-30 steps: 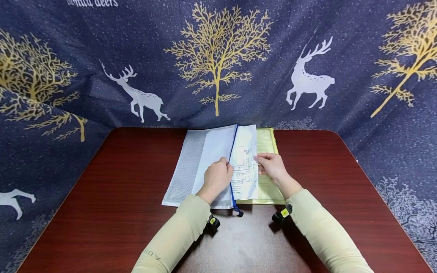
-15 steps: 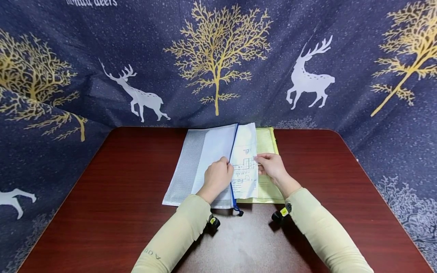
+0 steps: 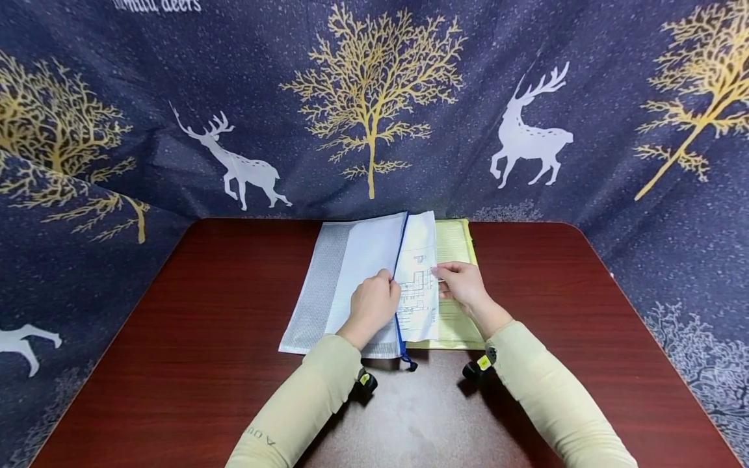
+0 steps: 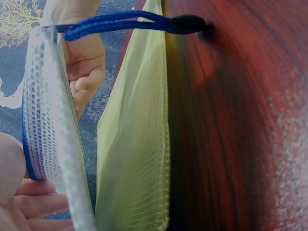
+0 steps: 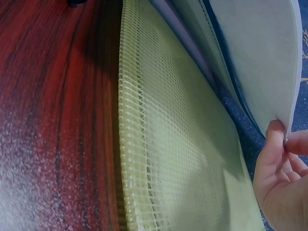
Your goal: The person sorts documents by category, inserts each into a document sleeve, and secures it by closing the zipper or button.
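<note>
A white mesh zipper pouch [image 3: 318, 286] with a blue zipper edge lies at the far middle of the table. My left hand [image 3: 374, 300] grips its blue edge, thumb on top; in the left wrist view, that edge is raised off what lies below. Printed sheets of paper [image 3: 422, 237] stick out of the pouch's right side, showing line drawings. At their right edge, my right hand [image 3: 465, 286] pinches the paper between thumb and fingers, also seen in the right wrist view. Under both lies a yellow mesh pouch [image 3: 459, 325], its right part uncovered.
The dark red wooden table [image 3: 205, 338] spreads around the pouches. A blue zipper-pull cord [image 4: 110, 21] with a black end hangs at the white pouch's near corner. Behind the table hangs a dark blue cloth [image 3: 246, 84] with deer and trees.
My right hand has shifted slightly left with the paper, so a bit less of it sticks out past the blue edge. The left hand and the white pouch stay in place.
</note>
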Demonstrator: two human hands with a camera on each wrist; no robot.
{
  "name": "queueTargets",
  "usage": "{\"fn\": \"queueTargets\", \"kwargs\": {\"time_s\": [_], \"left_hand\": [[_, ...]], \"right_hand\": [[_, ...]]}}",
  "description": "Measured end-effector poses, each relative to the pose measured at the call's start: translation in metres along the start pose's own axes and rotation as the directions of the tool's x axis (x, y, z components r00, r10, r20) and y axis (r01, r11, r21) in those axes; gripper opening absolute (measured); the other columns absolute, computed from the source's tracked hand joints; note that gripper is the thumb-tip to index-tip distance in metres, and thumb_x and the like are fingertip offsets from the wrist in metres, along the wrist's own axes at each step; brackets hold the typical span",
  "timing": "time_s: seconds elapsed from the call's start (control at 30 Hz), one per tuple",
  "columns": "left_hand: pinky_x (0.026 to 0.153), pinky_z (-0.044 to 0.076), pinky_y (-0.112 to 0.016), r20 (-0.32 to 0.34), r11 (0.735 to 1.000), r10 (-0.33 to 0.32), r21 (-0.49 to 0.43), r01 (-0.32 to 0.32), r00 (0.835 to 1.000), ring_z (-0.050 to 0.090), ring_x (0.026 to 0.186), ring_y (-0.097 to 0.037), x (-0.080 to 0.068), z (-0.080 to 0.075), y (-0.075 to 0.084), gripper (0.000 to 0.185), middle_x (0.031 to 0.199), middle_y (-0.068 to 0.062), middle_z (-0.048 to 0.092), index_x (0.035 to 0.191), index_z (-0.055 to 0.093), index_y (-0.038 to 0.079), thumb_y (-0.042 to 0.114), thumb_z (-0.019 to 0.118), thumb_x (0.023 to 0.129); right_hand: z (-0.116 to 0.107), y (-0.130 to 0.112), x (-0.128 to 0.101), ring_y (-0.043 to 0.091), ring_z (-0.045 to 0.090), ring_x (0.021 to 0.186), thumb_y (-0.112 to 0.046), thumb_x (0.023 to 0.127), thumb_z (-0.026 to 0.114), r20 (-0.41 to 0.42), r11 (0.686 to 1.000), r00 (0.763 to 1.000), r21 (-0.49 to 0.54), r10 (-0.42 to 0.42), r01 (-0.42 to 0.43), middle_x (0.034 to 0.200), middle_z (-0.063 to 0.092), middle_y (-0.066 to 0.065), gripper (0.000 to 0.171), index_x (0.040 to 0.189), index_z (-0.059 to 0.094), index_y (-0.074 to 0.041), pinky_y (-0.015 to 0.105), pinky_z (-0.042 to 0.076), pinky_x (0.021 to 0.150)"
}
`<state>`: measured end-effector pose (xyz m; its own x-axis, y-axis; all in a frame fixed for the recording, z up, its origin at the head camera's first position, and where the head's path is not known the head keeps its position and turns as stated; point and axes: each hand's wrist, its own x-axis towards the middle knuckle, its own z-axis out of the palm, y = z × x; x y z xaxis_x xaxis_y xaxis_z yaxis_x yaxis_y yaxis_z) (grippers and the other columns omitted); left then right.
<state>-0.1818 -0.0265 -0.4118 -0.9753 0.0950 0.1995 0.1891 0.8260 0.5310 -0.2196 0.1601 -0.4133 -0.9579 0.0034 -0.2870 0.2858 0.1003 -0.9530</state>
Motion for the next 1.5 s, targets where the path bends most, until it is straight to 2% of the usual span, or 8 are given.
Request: {"fn": "queueTargets", "kwargs": {"time_s": [0.43, 0.67, 0.87, 1.5], "left_hand": [[0.045, 0.039, -0.029, -0.014, 1.0, 0.012, 0.0, -0.012, 1.0, 0.052, 0.053, -0.018, 0.0, 0.001, 0.0, 0.018, 0.067, -0.006, 0.061, 0.085, 0.059, 0.008, 0.02, 0.048, 0.093], [0.046, 0.039, -0.028, -0.008, 1.0, 0.013, -0.002, -0.013, 1.0, 0.052, 0.053, -0.018, 0.0, 0.001, 0.002, 0.019, 0.068, -0.006, 0.062, 0.087, 0.061, 0.007, 0.02, 0.048, 0.093], [0.046, 0.04, -0.029, -0.017, 1.0, 0.019, 0.005, -0.019, 1.0, 0.054, 0.054, -0.019, 0.0, 0.003, 0.002, 0.019, 0.068, -0.007, 0.063, 0.086, 0.061, 0.007, 0.02, 0.048, 0.092], [0.046, 0.039, -0.028, -0.029, 1.0, 0.014, 0.0, -0.014, 0.999, 0.052, 0.052, -0.017, -0.001, 0.002, 0.005, 0.018, 0.067, -0.006, 0.062, 0.087, 0.062, 0.007, 0.019, 0.049, 0.092]], "right_hand": [[0.006, 0.003, 0.003, 0.005, 0.058, 0.053, -0.011, 0.094, 0.055, 0.009, 1.0, 1.0, -0.001, 0.015, -0.015, 0.071, 0.061, -0.004, 0.034, 0.121, 0.054, 0.009, 0.02, 0.052, 0.052], [0.011, 0.004, -0.001, 0.006, 0.059, 0.054, -0.01, 0.091, 0.057, 0.025, 0.999, 0.999, 0.037, -0.039, 0.038, 0.071, 0.061, -0.002, 0.026, 0.11, 0.059, 0.007, 0.021, 0.053, 0.052], [0.014, 0.008, 0.005, 0.005, 0.058, 0.054, -0.011, 0.093, 0.054, 0.008, 1.0, 1.0, 0.008, 0.001, -0.001, 0.076, 0.059, -0.002, 0.028, 0.115, 0.056, 0.007, 0.02, 0.052, 0.052], [0.019, 0.009, 0.007, 0.007, 0.057, 0.053, -0.014, 0.093, 0.056, -0.047, 0.999, 0.999, -0.039, 0.009, -0.011, 0.073, 0.059, -0.003, 0.029, 0.115, 0.058, 0.005, 0.021, 0.051, 0.049]]}}
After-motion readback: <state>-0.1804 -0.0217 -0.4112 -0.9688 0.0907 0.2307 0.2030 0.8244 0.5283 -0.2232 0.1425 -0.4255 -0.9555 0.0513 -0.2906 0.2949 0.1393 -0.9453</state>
